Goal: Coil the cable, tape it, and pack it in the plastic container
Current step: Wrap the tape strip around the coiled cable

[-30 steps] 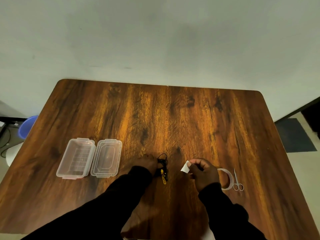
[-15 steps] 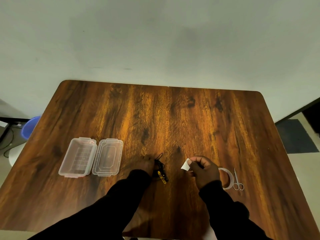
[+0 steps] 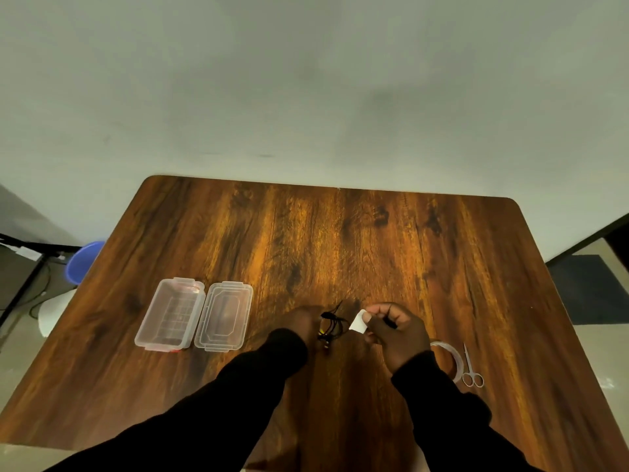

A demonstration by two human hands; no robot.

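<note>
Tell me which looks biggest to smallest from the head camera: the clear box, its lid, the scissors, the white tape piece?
1. Clear box and lid: they look about alike, so no ranking between them.
2. Scissors.
3. White tape piece, pinched in the right hand.

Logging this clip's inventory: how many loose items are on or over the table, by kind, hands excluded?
Clear plastic container: 1
Clear lid: 1
Black coiled cable, in the left hand: 1
White tape piece, in the right hand: 1
Tape roll: 1
Scissors: 1
Total: 6
</note>
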